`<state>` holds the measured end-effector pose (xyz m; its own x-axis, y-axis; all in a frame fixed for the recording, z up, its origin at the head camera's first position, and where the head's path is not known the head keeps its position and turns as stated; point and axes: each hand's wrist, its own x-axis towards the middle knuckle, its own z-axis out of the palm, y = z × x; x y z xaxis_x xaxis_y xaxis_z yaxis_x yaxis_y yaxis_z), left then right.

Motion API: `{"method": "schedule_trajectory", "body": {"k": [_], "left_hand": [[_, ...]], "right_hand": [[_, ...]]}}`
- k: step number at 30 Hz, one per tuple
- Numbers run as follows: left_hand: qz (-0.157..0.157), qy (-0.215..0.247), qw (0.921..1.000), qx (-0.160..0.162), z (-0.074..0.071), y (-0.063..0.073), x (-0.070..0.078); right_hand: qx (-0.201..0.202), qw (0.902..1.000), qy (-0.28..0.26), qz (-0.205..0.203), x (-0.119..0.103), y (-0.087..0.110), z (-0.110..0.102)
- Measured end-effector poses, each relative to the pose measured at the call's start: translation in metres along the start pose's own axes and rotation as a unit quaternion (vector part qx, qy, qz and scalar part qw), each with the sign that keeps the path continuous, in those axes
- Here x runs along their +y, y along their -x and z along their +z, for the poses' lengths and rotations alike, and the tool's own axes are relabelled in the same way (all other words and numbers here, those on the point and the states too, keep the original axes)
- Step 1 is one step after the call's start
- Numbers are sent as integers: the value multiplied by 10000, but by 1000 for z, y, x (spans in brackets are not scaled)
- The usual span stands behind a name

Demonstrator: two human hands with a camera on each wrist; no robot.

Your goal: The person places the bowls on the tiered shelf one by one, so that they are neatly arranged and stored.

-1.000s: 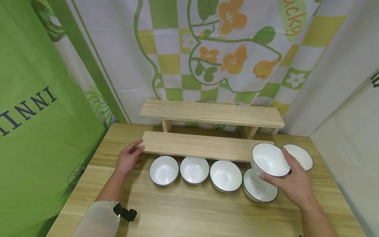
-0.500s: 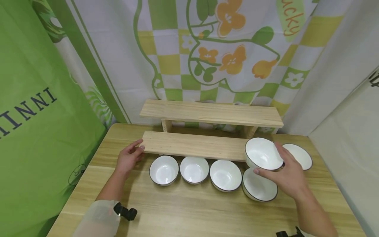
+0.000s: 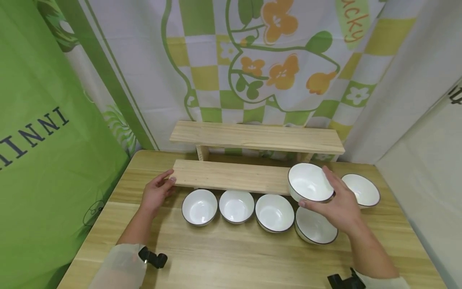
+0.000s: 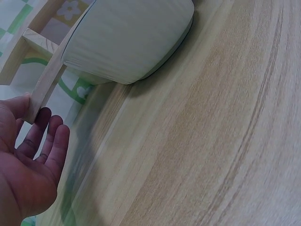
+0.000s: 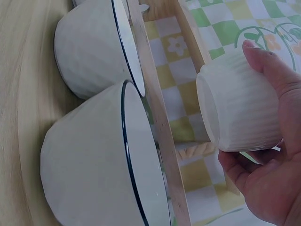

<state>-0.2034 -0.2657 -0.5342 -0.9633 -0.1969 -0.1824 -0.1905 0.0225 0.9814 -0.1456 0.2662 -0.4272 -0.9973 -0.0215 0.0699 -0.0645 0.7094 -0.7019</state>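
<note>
My right hand [image 3: 341,204] grips a white bowl [image 3: 310,182] with a dark rim, thumb on the near side and fingers on the far side. The bowl is held over the right end of the lower board of a two-step wooden shelf [image 3: 231,175]. In the right wrist view, the ribbed wall of this bowl [image 5: 244,101] shows between thumb and fingers. At the shelf's left end, my left hand [image 3: 157,192] pinches the lower board; in the left wrist view, the thumb lies on one face of the board [image 4: 44,89] and fingertips touch the other.
In front of the shelf, several matching bowls stand in a row on the wooden table [image 3: 245,261], among them a left bowl [image 3: 199,207] and a right bowl [image 3: 315,226]. Another bowl [image 3: 361,190] stands right of the shelf. A patterned curtain [image 3: 202,80] hangs behind.
My right hand has carried the bowl leftward and slightly back, from beside the shelf's right end to over its lower board. The left hand has stayed on the board's end.
</note>
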Motion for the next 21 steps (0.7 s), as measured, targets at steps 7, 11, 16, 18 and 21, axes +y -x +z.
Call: {"method": "schedule_trajectory", "body": {"k": [7, 11, 16, 18, 21], "left_hand": [[38, 103, 9999, -32, -1, 0, 0], [44, 91, 9999, 8, -1, -1, -2], [75, 96, 9999, 11, -1, -3, -4], [73, 94, 9999, -6, -2, -4, -5], [55, 63, 10000, -30, -2, -5, -6]], "right_hand": [[-86, 10000, -26, 11, -6, -6, 7], [-7, 9999, 16, -112, -11, -10, 10], [-27, 9997, 28, -228, -18, -15, 12], [-56, 9996, 79, -256, -20, -16, 14], [-66, 9995, 120, -293, -24, -18, 15]]}}
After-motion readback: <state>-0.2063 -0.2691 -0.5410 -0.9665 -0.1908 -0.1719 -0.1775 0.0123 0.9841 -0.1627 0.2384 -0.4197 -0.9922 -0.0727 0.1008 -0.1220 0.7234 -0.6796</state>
